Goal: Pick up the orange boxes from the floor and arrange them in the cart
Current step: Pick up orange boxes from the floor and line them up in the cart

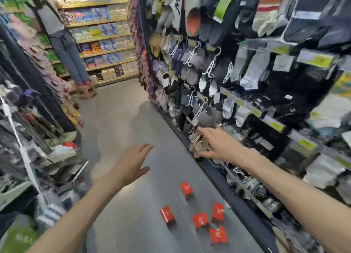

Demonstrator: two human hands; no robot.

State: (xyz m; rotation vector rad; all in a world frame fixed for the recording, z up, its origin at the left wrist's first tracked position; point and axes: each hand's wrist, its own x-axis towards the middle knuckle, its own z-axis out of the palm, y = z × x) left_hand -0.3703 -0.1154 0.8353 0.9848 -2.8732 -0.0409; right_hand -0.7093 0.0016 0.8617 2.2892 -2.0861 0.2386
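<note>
Five orange boxes (201,212) lie scattered on the grey floor (121,119) of a shop aisle, close to the base of the sock rack (247,81) that lines the aisle's right side. One box (186,190) sits farthest up the aisle; another (167,216) lies farthest out from the rack; three more (218,212) (200,220) (218,235) cluster nearer the rack's foot.

Both hands reach forward above the floor, well apart from each other and holding nothing. The left hand (133,163) hangs over bare floor, away from the rack, fingers straight and thumb spread. The right hand (218,146) stretches toward the lower part of the rack, fingers extended, its fingertips at or just before a pair of hanging slippers (198,144); whether they touch cannot be told through the blur. All five boxes lie below and nearer the camera than both hands, between the two forearms, none in contact with either hand.

A metal-framed cart (62,169) shows on the side of the aisle opposite the rack, its contents too blurred to make out. At the far end of the aisle, past the rack, another person (64,43) stands on a stool (86,92) before stocked shelves (106,34).
</note>
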